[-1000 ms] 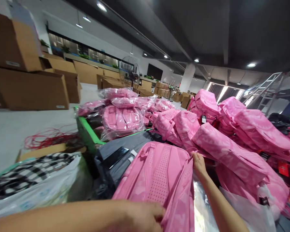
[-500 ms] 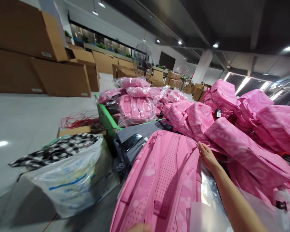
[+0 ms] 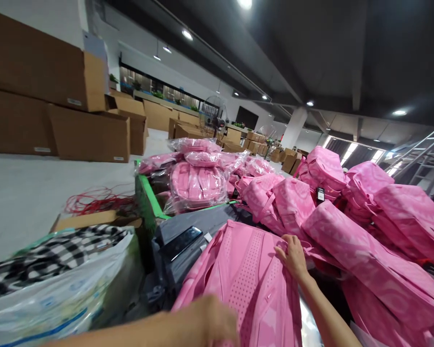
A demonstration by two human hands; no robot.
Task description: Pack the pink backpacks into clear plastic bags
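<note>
A pink camouflage backpack (image 3: pixel 251 270) lies in front of me with its straps and dotted mesh back panel facing up. At its upper right edge, my right hand (image 3: pixel 293 256) grips the fabric, fingers curled and thumb on the panel side. My left hand (image 3: pixel 217 318) is smeared by motion over the lower left part of the backpack, so its fingers cannot be made out. Beyond the backpack, a dark phone (image 3: pixel 183 242) rests on grey plastic wrapping (image 3: pixel 202 222).
Several pink backpacks (image 3: pixel 350 236) are heaped to the right. Plastic-wrapped pink bags (image 3: pixel 198 183) are stacked behind a green edge (image 3: pixel 148 195). A white sack (image 3: pixel 94 299) with checked cloth (image 3: pixel 68 253) stands left, near red cord (image 3: pixel 97 202). Cardboard boxes (image 3: pixel 90 132) line the back left.
My left hand has come further into view over the backpack. My right hand has shifted slightly left and down in the picture, still at the backpack's upper edge. The view has tilted up.
</note>
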